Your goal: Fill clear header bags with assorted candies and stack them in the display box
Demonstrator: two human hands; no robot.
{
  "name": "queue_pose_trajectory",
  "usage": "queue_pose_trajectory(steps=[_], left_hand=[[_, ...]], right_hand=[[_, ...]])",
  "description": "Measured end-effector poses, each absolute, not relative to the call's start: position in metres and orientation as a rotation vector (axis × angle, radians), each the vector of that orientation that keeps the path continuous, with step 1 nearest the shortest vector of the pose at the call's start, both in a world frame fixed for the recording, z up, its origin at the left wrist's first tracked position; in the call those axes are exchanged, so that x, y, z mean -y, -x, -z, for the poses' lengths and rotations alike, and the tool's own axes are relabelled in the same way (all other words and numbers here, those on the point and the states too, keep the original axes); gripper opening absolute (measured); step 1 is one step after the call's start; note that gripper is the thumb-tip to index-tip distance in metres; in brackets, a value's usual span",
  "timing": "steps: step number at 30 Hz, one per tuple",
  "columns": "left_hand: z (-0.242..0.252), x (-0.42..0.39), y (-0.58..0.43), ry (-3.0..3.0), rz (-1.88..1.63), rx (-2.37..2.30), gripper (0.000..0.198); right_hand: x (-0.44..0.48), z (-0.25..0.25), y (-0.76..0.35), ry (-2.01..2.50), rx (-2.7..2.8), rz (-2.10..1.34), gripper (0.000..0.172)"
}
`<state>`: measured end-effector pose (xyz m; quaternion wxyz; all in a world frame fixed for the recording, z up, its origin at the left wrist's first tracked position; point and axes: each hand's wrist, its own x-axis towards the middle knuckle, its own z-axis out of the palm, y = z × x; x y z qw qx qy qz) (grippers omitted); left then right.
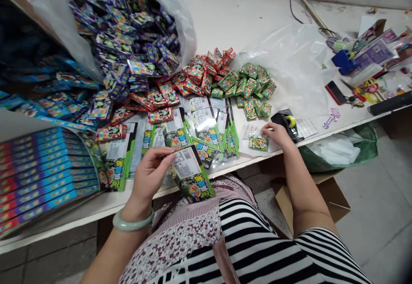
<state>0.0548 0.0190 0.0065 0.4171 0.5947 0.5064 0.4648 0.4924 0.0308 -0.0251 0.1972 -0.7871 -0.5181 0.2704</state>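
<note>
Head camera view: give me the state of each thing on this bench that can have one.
Left hand: gripping a green-edged card packet
Right hand: fingertips resting on a small green packet
White plastic sack: open, spilling purple packets
Tape dispenser: upright, holding yellow tape
Blue boxes: stacked in rows

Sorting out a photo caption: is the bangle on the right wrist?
No, the pale green bangle sits on the left wrist; the right wrist is bare.
</note>
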Motion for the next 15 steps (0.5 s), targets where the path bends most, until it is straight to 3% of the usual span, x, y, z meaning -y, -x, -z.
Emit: queue_pose_trajectory(steps=[6, 12, 15], left_hand=[[-0.004, -0.021, -0.06, -1.529, -1.172, -1.198, 0.022], [-0.014, -0.019, -0.075, -1.587, -1.146, -1.201, 0.019], [-0.019, -0.019, -0.076, -1.632, -1.113, -1.171, 0.017]], right_hand=[[-0.031, -0.012, -0.468, 2.062, 1.39, -0.702, 0.016], [-0.048, -0.081, -0.348, 1.243, 1.814, -1.245, 0.023], [-0.06, -0.091, -0.299, 1.124, 2.098, -1.272, 0.024]])
